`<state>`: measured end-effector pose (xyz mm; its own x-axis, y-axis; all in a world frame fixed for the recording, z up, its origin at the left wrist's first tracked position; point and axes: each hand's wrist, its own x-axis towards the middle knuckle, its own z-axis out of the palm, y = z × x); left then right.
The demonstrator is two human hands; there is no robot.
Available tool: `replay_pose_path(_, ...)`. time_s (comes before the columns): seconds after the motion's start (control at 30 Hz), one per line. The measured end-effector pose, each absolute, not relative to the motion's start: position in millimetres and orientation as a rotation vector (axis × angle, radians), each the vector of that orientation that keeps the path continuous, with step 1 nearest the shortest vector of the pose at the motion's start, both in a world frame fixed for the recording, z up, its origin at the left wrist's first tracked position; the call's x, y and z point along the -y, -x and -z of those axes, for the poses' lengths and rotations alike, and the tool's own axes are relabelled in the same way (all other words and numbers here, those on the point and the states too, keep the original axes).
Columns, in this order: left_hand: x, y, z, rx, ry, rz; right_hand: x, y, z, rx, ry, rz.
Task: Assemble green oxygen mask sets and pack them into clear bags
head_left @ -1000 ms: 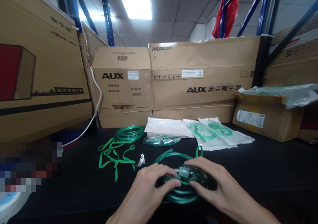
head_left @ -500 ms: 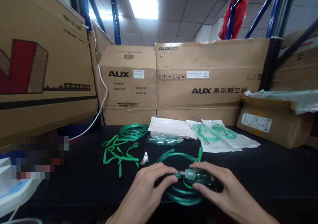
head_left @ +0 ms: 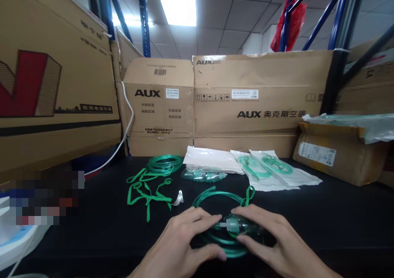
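Note:
A clear green oxygen mask (head_left: 246, 228) with a white connector (head_left: 230, 224) lies on the black table (head_left: 323, 220), over a coil of green tubing (head_left: 217, 196). My right hand (head_left: 271, 239) curls over the mask and grips it. My left hand (head_left: 181, 245) pinches the tube end at the connector with forefinger and thumb. Both hands meet at the connector near the table's front edge.
Loose green straps (head_left: 147, 191), a second tubing coil (head_left: 164, 164) and a small clear piece (head_left: 178, 198) lie to the left. Sealed white pouches (head_left: 271, 169) and a bagged mask (head_left: 201, 174) sit behind. Cardboard boxes (head_left: 246, 101) wall the back and sides.
My left fingers have slid right onto the tube end at the connector, and the mask has shifted slightly. The view has drifted a little.

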<state>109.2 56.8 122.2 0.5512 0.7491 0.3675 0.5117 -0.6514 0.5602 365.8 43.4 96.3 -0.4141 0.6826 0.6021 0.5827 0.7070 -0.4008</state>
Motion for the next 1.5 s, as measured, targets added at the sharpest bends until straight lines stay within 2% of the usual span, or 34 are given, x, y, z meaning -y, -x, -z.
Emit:
replay_pose_path(0.4, -53.0, -94.6, -125.1, -0.998, -2.621, -0.728, -28.5, -347.9, -103.2, 2.146, 0.845, 0.161)
replay_pose_path(0.67, -57.8, -101.9, -116.5, -0.968, -2.372, -0.924, -32.2, -351.1, -99.7, 2.17, 0.887, 0.136)
replay_pose_path(0.9, -57.9, -116.1, -105.7, -1.077, -2.438, -1.206, -36.2, -354.9, -92.5, 2.149, 0.886, 0.129)
replay_pose_path(1.2, -57.6, -117.6, -101.2, -0.857, -2.565, -1.276, -42.5, -360.8, -86.8, 2.118, 0.873, -0.026)
replay_pose_path(1.33, -57.1, -118.9, -99.6, -0.907, -2.518, -1.357, -40.9, -360.1, -90.0, 2.118, 0.837, -0.047)
replay_pose_path(1.5, -56.6, -119.3, -102.0, -0.96, -2.602, -1.278, -38.4, -358.2, -93.9, 2.114, 0.821, -0.057)
